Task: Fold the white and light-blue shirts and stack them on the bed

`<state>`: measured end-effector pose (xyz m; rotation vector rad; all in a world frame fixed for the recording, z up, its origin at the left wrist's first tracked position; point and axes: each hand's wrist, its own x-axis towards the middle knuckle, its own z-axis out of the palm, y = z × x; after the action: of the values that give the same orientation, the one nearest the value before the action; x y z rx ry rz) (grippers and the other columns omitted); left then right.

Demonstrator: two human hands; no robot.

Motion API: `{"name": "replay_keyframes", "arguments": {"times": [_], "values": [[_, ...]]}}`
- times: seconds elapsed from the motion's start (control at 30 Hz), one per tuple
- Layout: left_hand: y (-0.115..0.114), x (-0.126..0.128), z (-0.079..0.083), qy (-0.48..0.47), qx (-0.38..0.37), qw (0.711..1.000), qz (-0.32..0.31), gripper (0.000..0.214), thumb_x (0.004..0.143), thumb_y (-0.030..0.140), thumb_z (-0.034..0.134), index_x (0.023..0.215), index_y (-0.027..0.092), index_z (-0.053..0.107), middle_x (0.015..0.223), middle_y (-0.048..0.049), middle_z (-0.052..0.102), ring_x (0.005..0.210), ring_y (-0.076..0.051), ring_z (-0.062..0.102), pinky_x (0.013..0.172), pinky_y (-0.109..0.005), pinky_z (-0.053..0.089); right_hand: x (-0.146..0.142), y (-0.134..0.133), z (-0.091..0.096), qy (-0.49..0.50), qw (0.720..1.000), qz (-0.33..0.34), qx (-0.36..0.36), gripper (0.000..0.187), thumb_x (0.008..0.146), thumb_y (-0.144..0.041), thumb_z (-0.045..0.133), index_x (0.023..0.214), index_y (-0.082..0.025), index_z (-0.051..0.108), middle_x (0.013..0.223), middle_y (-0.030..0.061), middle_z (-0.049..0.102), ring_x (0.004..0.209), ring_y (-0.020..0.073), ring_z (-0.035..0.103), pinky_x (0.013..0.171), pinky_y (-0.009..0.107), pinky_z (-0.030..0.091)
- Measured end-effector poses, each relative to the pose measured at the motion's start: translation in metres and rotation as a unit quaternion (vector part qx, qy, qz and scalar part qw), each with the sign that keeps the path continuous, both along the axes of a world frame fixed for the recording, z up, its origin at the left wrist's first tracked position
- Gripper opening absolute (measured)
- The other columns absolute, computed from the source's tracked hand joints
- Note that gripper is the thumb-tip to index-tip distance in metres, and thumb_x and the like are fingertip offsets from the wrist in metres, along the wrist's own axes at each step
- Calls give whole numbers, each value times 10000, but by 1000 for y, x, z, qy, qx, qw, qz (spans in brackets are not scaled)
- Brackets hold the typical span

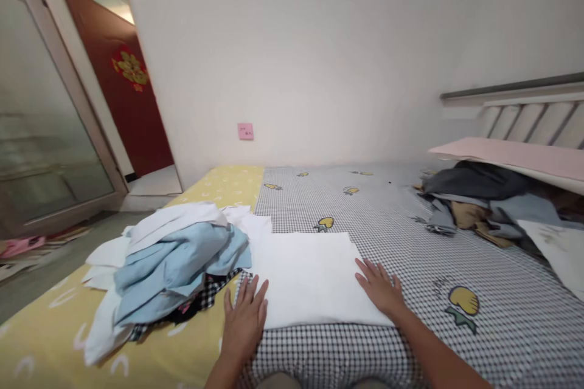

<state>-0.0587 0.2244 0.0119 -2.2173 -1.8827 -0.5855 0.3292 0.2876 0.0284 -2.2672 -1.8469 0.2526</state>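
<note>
A white cloth (314,282), folded into a flat rough rectangle, lies on the checked bedsheet in front of me. At its left edge my left hand (245,319) rests with the fingers spread, fingertips by the cloth's border. My right hand (381,289) lies at the right edge, palm down, its fingers stretched out over the rim of the cloth. Neither hand grips anything. Close to the left hand is a loose heap of clothes: a light blue garment (176,270), a white garment (182,219) on top and a black-and-white checked piece (214,289) underneath.
The bed has a yellow patterned part (43,340) on the left and a checked part with pineapples (463,304). Dark and brown clothes (474,194) are piled at right beneath a pink board (515,155). A wall (319,61) with a pink note (245,131) stands behind.
</note>
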Motion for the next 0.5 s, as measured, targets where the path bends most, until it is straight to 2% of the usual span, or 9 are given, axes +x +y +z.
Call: {"name": "replay_keyframes", "arguments": {"times": [0.1, 0.17, 0.2, 0.23, 0.3, 0.37, 0.4, 0.43, 0.5], "values": [[-12, -11, -1, -38, 3, 998, 47, 461, 1009, 278, 322, 1412, 263, 545, 1494, -76, 534, 1414, -269, 452, 1186, -619, 258, -3, 2, 20, 23, 999, -34, -13, 614, 978, -464, 310, 1553, -249, 321, 1615, 98, 354, 1477, 325, 323, 1124, 666, 277], [-20, -13, -5, -68, 15, 995, 67, 468, 1023, 300, 292, 1385, 225, 578, 1475, -84, 555, 1406, -250, 460, 1197, -561, 275, -18, -4, 36, 3, 997, -67, 34, 629, 976, -410, 286, 1561, -179, 284, 1613, 168, 330, 1456, 340, 355, 1097, 684, 293], [-23, -12, -8, -82, 23, 994, 75, 470, 1026, 308, 289, 1377, 217, 586, 1471, -86, 560, 1405, -247, 462, 1197, -542, 284, -31, -11, 43, -13, 995, -61, 76, 619, 973, -382, 286, 1557, -179, 292, 1612, 168, 333, 1457, 334, 352, 1111, 681, 268], [-25, -11, -10, -94, 31, 992, 80, 470, 1026, 312, 292, 1374, 211, 590, 1469, -87, 562, 1404, -248, 463, 1196, -530, 287, -47, -19, 48, -31, 992, -31, 121, 603, 966, -356, 301, 1550, -205, 316, 1606, 144, 354, 1461, 321, 343, 1135, 667, 234], [-26, -9, -13, -112, 42, 990, 79, 471, 1024, 319, 297, 1369, 202, 594, 1462, -91, 568, 1404, -248, 462, 1199, -512, 283, -84, -39, 53, -63, 978, 100, 175, 615, 924, -300, 384, 1538, -294, 348, 1592, 68, 402, 1475, 297, 316, 1177, 627, 168], [-26, -8, -13, -127, 43, 988, 76, 478, 1023, 324, 288, 1363, 197, 598, 1448, -93, 582, 1403, -245, 464, 1200, -496, 282, -121, -61, 47, -87, 956, 239, 149, 780, 819, -196, 486, 1556, -367, 296, 1614, 14, 366, 1497, 311, 264, 1190, 622, 122], [-26, -7, -12, -133, 39, 987, 77, 481, 1023, 326, 283, 1362, 195, 599, 1442, -95, 588, 1402, -244, 465, 1198, -491, 285, -136, -70, 40, -103, 945, 282, 128, 880, 762, -124, 503, 1565, -391, 260, 1629, -4, 335, 1506, 320, 239, 1193, 625, 101], [-26, -7, -10, -137, 34, 987, 78, 483, 1023, 328, 281, 1361, 194, 599, 1438, -96, 591, 1401, -244, 467, 1195, -487, 289, -149, -78, 32, -121, 938, 307, 108, 965, 713, -59, 503, 1570, -410, 229, 1640, -15, 307, 1511, 330, 223, 1193, 631, 87], [-27, -6, -7, -139, 26, 987, 79, 479, 1024, 328, 286, 1365, 192, 594, 1441, -95, 588, 1402, -244, 466, 1193, -483, 291, -167, -86, 16, -153, 934, 313, 85, 1048, 672, 26, 480, 1574, -422, 193, 1645, -6, 294, 1507, 350, 229, 1189, 641, 91]]}}
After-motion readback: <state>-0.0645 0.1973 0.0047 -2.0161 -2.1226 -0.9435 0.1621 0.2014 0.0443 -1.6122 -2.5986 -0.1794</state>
